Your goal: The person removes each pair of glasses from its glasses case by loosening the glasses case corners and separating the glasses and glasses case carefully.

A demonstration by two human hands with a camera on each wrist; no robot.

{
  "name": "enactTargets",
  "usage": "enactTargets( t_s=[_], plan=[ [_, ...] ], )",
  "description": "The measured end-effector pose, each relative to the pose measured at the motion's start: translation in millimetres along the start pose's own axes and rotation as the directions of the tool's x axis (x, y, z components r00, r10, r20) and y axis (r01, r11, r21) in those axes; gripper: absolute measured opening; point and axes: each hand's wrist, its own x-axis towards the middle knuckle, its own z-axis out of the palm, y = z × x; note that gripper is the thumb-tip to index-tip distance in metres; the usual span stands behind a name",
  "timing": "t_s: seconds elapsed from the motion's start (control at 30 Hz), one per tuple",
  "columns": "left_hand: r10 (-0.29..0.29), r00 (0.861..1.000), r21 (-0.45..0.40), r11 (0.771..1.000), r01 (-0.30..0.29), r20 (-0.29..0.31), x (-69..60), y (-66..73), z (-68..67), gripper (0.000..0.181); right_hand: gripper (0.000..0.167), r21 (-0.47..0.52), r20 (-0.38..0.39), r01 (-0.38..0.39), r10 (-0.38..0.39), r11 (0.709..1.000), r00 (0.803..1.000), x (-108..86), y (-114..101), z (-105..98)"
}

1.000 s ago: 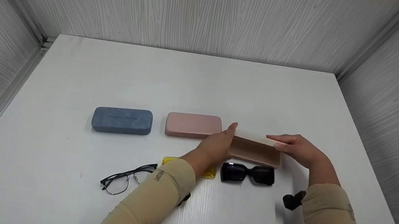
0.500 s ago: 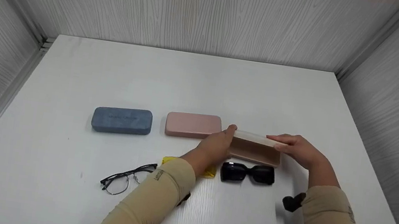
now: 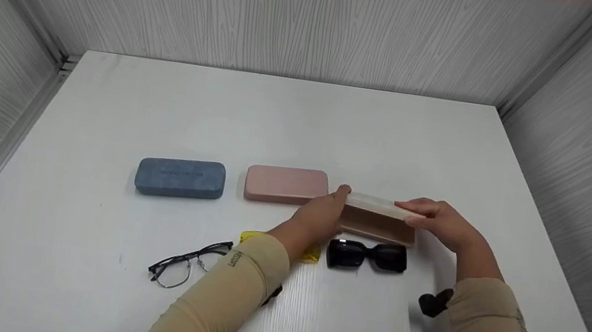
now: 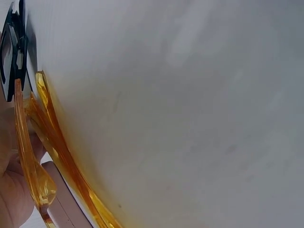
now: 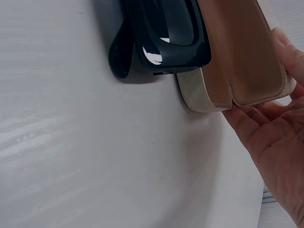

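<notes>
A cream glasses case (image 3: pixel 377 224) with a brown lining stands part open on the table, its mouth facing me. My left hand (image 3: pixel 319 215) grips the case's left end, thumb near the lid. My right hand (image 3: pixel 444 224) holds the lid (image 3: pixel 374 204) at the right end; in the right wrist view its thumb presses the lid's rim. Black sunglasses (image 3: pixel 367 256) lie just in front of the case, also seen in the right wrist view. Yellow-framed glasses (image 3: pixel 311 255) sit partly hidden under my left forearm, their amber temples showing in the left wrist view.
A pink glasses case (image 3: pixel 286 185) lies shut beside my left hand, with a blue case (image 3: pixel 180 177) farther left. Thin-framed eyeglasses (image 3: pixel 189 264) rest at the front left, partly covered by my left sleeve. Panel walls border the white table (image 3: pixel 290 124) at back and sides.
The lid of the cream case has tipped slightly forward and down, so more of its outer top shows. Both hands keep their hold in nearly the same place.
</notes>
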Motion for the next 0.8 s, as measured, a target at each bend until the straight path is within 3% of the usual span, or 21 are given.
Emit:
enactTargets(
  t_s=[0.3, 0.63, 0.8],
  plan=[
    [0.007, 1.0, -0.028, 1.0, -0.007, -0.001, 0.3, -1.5, -0.7, 0.074, 0.043, -0.055, -0.032, -0.007, 0.005, 0.998, 0.999, -4.7, -8.4, 5.1],
    [0.001, 1.0, -0.038, 0.999, 0.0, 0.021, 0.9, -2.4, -0.4, 0.075, 0.042, -0.054, -0.051, 0.04, -0.043, 0.998, 0.998, 3.9, 20.8, 2.3],
    [0.006, 1.0, -0.036, 0.999, -0.006, -0.005, 1.6, -3.9, 0.7, 0.075, 0.042, -0.049, -0.06, 0.047, -0.049, 0.998, 0.997, 3.4, 17.8, 4.6]
  ],
)
